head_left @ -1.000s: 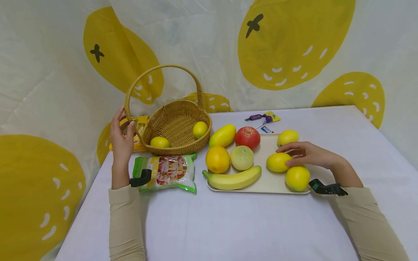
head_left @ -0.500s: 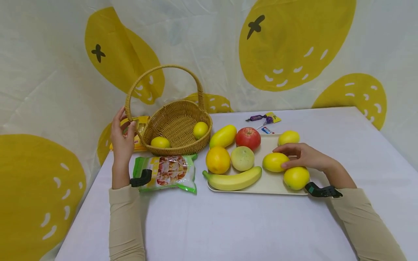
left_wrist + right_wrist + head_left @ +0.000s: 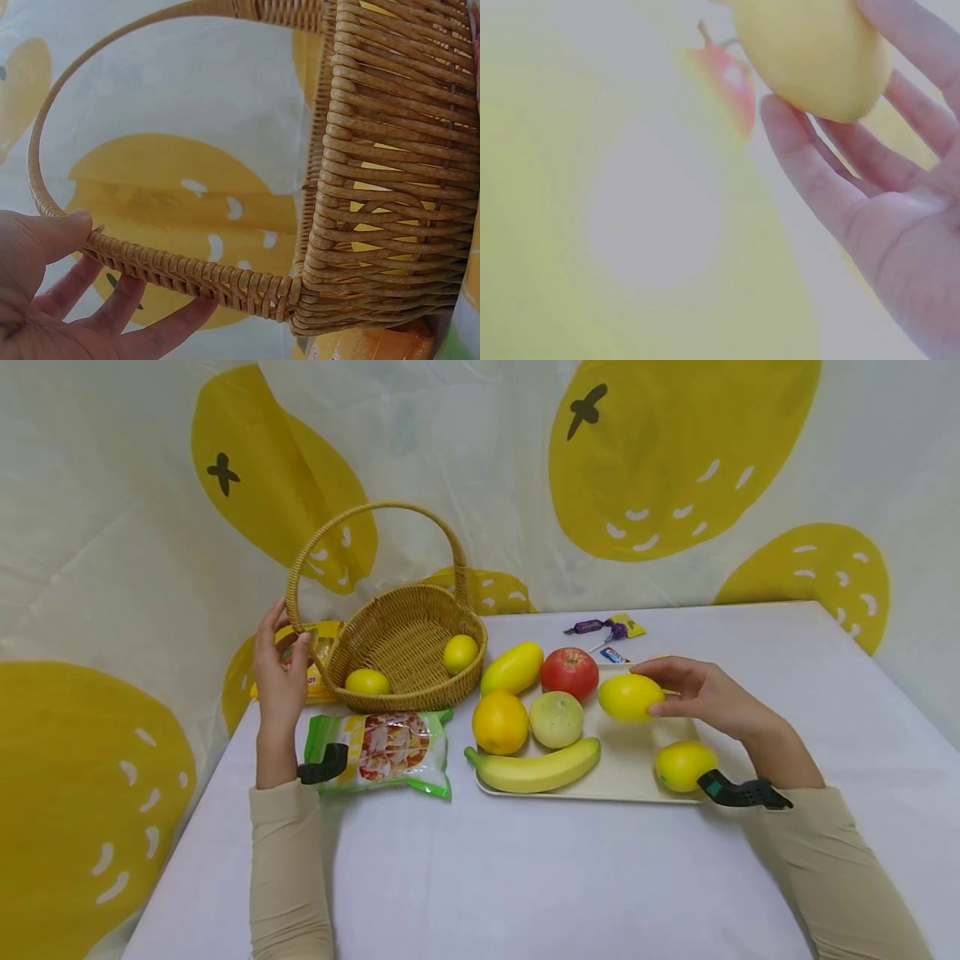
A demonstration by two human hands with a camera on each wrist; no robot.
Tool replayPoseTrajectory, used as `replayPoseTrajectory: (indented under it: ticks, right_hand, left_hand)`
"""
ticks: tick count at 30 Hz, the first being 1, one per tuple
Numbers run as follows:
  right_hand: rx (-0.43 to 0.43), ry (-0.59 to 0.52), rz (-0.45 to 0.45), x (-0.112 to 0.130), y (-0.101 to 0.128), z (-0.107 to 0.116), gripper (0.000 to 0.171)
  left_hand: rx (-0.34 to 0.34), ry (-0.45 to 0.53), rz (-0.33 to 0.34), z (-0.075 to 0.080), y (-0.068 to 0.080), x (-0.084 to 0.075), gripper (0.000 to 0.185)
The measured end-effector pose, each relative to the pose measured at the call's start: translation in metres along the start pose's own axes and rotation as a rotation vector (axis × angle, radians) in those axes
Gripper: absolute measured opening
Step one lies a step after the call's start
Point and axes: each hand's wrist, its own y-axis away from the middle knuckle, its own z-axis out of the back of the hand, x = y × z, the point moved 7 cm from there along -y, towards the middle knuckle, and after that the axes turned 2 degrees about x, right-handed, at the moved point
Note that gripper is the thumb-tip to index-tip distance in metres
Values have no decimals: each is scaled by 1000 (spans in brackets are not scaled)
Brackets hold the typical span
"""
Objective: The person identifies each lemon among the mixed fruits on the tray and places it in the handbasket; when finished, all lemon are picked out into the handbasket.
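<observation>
My right hand point(image 3: 697, 693) holds a yellow lemon point(image 3: 630, 697) in its fingertips, lifted just above the cream tray point(image 3: 622, 777) right of centre in the head view; in the right wrist view the same lemon point(image 3: 814, 56) sits between my thumb and curled fingers point(image 3: 802, 161), clear of the surface below. My left hand point(image 3: 279, 672) is at the left of the frame, thumb over and fingers under the foot of the handle of the wicker basket point(image 3: 408, 643), steadying it; the left wrist view shows my fingers point(image 3: 120, 307) reaching under the woven handle point(image 3: 187, 274) with the thumb on top. As I judge it, the lemons are going from the tray into the basket and I am about midway: two lemons point(image 3: 367, 682) already lie inside it, the second point(image 3: 460, 653) against its far right wall, one is in my hand, and one lemon point(image 3: 681, 765) is left at the tray's lower right corner; whether another lies hidden behind my right hand I cannot tell. The mango point(image 3: 512, 667), apple point(image 3: 569, 673), orange point(image 3: 499, 723), pale round fruit point(image 3: 556, 720) and banana point(image 3: 536, 770) rest on the tray's left half. A snack bag point(image 3: 378, 753) lies in front of the basket, and wrapped sweets point(image 3: 603, 631) lie behind the tray.
</observation>
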Motion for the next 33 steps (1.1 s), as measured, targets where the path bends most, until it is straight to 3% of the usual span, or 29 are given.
replayPoseTrajectory:
  ticks: [6, 15, 24, 33]
  right_hand:
    - [-101, -81, 0, 29, -24, -15, 48]
    - [-55, -162, -60, 62, -80, -61, 50]
    - [83, -83, -32, 93, -143, -124, 50]
    - [69, 27, -56, 86, -192, -159, 50]
  left_hand:
    - [-8, 8, -22, 0, -3, 0, 52]
    - [-12, 6, -42, 2, -2, -2, 50]
    - [3, -12, -3, 3, -3, 0, 53]
    - [-12, 0, -22, 1, 0, -1, 53]
